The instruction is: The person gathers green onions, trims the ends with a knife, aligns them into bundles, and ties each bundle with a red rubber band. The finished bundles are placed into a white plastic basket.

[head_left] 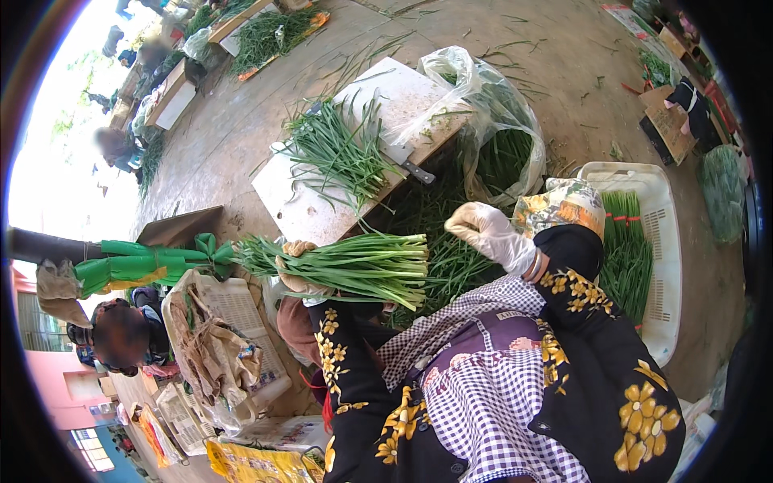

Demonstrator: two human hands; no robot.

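Note:
My left hand [296, 266], in a tan glove, is wrapped round a thick bunch of green chives [370, 262]. The bunch lies level, its even, paler stalk ends toward the right and its leaf tips toward the left. To the right of those ends is my right hand [493, 235], in a thin whitish glove, fingers curled together and apart from the bunch; whether anything is pinched in them is hidden. Beyond my hands, a loose heap of chives [338, 153] lies on a white board [298, 201]. Beside that heap a knife [409, 163] rests at the board's edge.
A clear plastic bag [527, 105] with greens stands past the board. On my right, a white crate [664, 266] holds chives bundled with red bands [624, 241]. Loose chives [459, 258] lie below my hands. A crate with sacking [213, 354] and a person [121, 334] are on the left.

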